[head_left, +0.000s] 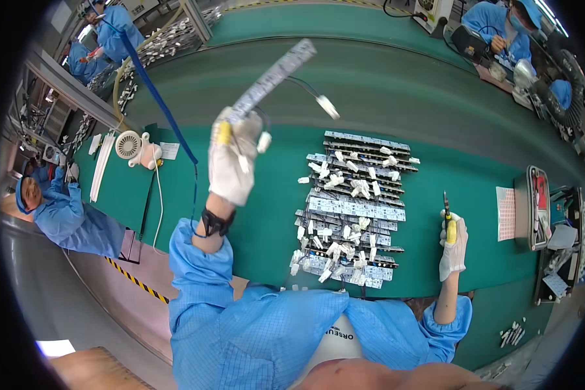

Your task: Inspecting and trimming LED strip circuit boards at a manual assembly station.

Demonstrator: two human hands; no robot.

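My left hand [233, 159], in a white glove, is raised above the green bench and grips one end of a long narrow circuit strip [273, 78] that points up and to the right. Thin wires with a white connector [327, 106] hang from the strip. My right hand [454, 246], also gloved, rests low at the right and holds a yellow-handled tool [448, 221] with its dark tip pointing up. Between the hands lies a stack of similar strips [354, 208] with white connectors scattered over them.
A small white fan [129, 144] and white strips lie at the left of the green bench [260, 221]. A flat device [538, 207] and a sheet of paper [506, 213] sit at the right. Other people in blue coats work at the left and at the far right.
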